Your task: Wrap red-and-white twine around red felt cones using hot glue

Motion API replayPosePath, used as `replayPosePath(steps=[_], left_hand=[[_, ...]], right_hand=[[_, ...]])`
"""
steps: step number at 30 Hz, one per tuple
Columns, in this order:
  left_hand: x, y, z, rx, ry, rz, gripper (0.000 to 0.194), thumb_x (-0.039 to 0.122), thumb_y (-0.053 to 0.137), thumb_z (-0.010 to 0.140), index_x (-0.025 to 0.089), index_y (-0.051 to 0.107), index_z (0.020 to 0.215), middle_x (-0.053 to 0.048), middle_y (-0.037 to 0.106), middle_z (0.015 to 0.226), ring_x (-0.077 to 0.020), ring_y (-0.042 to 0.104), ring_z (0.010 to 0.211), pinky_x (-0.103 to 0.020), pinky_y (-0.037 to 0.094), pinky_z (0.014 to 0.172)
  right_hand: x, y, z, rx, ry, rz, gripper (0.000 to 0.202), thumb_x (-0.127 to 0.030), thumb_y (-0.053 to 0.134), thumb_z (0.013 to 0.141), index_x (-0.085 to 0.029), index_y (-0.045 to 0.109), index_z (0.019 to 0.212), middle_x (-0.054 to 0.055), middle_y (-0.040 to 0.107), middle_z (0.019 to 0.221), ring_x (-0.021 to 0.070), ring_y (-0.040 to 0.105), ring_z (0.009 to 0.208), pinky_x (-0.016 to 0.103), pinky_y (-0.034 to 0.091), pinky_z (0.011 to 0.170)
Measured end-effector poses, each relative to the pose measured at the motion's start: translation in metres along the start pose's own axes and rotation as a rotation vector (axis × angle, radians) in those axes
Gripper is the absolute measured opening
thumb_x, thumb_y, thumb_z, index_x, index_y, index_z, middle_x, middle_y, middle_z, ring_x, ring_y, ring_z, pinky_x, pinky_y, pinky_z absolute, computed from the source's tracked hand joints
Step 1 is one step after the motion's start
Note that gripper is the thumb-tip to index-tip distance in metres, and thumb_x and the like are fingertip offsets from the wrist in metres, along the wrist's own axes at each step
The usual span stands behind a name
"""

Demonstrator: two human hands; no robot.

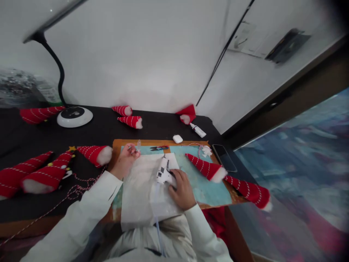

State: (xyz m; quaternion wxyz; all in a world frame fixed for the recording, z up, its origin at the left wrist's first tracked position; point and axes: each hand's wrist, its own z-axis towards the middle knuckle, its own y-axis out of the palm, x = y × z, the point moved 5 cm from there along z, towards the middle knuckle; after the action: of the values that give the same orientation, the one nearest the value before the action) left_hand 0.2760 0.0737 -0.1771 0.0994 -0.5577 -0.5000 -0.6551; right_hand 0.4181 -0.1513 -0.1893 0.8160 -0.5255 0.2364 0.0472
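My right hand is wrapped round the handle of a white hot glue gun, whose nozzle points away from me over a white paper sheet. A pale glue stick seems to trail from its back end. At the upper left of the sheet, my left hand is closed with its fingers pinched together. A small clear piece shows at its fingertips, too small to name. Red-handled snips lie just beyond the sheet, between my hands.
Red striped cone hats with white fluffy ends lie around, one right of the glue gun, another decorated at left. Striped cord tangles by my left sleeve. A desk lamp, white case, white bottle and phone surround the blue-topped board.
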Motion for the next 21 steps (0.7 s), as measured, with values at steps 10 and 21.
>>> replayPosePath(steps=[10, 21], left_hand=[[0.006, 0.007, -0.013, -0.044, -0.314, -0.351, 0.018, 0.006, 0.051, 0.078, 0.013, 0.059, 0.093, 0.001, 0.042, 0.072, -0.0048, 0.038, 0.050, -0.014, 0.030, 0.044], [0.000, 0.009, -0.015, -0.083, -0.396, -0.275, 0.041, 0.054, 0.058, 0.089, 0.016, 0.055, 0.073, 0.006, 0.032, 0.060, -0.0055, 0.028, 0.040, -0.017, 0.015, 0.037]], right_hand=[[0.004, 0.004, -0.003, 0.014, -0.034, -0.033, 0.055, -0.019, 0.056, 0.077, -0.016, 0.050, 0.132, 0.016, 0.059, 0.123, 0.0332, 0.054, 0.116, 0.055, 0.049, 0.100], [0.002, 0.002, -0.003, 0.012, -0.039, -0.062, 0.053, -0.023, 0.055, 0.080, -0.014, 0.051, 0.132, 0.017, 0.060, 0.123, 0.0331, 0.054, 0.115, 0.053, 0.049, 0.101]])
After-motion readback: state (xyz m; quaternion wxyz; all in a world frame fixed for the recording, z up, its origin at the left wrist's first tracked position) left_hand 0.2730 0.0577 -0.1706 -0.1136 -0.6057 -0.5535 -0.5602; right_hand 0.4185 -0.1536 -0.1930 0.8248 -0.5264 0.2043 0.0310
